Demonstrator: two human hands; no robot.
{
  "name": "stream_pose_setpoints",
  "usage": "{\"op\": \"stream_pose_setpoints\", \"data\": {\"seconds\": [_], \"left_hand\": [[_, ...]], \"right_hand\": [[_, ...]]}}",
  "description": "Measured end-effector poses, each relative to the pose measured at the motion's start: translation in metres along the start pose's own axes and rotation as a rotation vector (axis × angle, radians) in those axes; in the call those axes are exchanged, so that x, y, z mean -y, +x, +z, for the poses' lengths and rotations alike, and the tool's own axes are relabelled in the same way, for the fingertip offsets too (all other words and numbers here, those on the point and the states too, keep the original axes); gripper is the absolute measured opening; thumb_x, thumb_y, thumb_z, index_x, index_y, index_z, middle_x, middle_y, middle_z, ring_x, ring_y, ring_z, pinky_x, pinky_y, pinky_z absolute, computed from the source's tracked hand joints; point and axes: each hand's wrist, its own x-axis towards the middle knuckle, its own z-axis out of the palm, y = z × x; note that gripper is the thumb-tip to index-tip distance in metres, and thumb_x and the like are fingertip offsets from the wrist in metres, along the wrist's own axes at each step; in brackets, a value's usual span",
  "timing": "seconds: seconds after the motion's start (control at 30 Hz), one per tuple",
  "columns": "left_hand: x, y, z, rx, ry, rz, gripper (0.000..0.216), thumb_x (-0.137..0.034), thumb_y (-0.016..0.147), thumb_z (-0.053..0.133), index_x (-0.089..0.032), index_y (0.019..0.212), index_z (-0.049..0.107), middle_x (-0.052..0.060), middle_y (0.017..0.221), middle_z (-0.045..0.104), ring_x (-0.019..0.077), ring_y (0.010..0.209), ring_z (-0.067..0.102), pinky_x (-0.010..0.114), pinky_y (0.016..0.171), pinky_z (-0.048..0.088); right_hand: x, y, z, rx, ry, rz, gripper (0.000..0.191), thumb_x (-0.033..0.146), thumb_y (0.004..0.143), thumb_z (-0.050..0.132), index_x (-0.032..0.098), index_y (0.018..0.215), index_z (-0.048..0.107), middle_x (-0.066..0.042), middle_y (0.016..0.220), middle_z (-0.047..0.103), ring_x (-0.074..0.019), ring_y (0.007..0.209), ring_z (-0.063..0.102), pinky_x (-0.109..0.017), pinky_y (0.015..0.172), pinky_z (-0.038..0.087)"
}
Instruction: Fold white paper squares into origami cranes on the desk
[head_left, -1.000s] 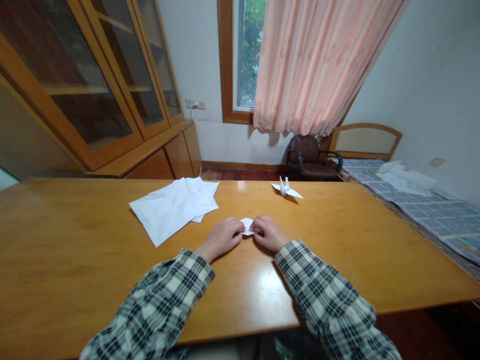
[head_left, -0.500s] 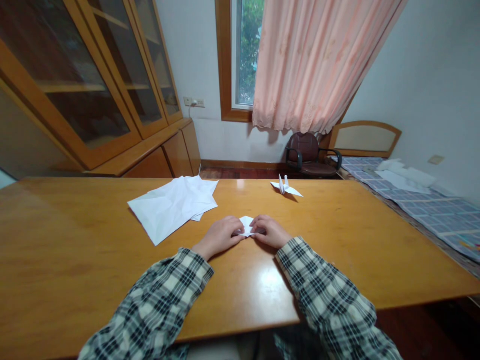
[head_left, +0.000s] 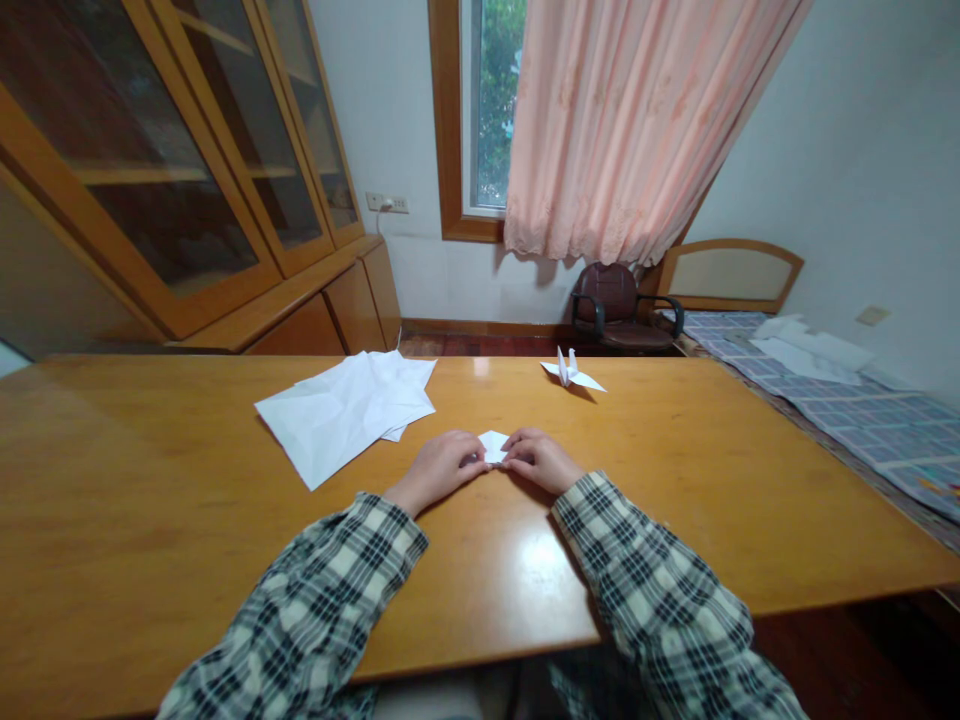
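Observation:
A small folded piece of white paper (head_left: 493,446) lies on the wooden table (head_left: 675,480), between my two hands. My left hand (head_left: 448,466) pinches its left side with thumb and fingers. On the other side, my right hand (head_left: 541,461) grips the right part in the same way. The fingers cover both ends of the paper, so only its middle shows. Beyond my right hand stands a white paper crane (head_left: 571,374) with its wings spread.
Several creased white sheets (head_left: 337,415) lie in an overlapping pile left of my hands. Behind the table are a glass-doored cabinet (head_left: 292,250), a brown armchair (head_left: 611,305) and a pink curtain (head_left: 630,130). A bed (head_left: 832,400) with papers on it stands at the right.
My fingertips have shifted slightly on the folded paper, and its near edge is a little less exposed. The crane and the sheets stay put.

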Motion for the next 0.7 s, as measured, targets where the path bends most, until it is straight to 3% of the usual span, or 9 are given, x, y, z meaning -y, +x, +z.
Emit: {"op": "stream_pose_setpoints", "data": {"seconds": [0.7], "left_hand": [[-0.0006,0.0002,0.0044,-0.05,-0.012,-0.045,0.023,-0.036,0.088,0.049,-0.02,0.084,0.064,0.004,0.084,0.065,0.0187,0.082,0.057,0.029,0.073,0.041]], "right_hand": [[0.0055,-0.0007,-0.0008,-0.065,-0.12,0.096,0.009,0.022,0.079,0.065,0.017,0.071,0.066,-0.004,0.081,0.058,-0.0162,0.081,0.052,-0.03,0.076,0.04]]}}
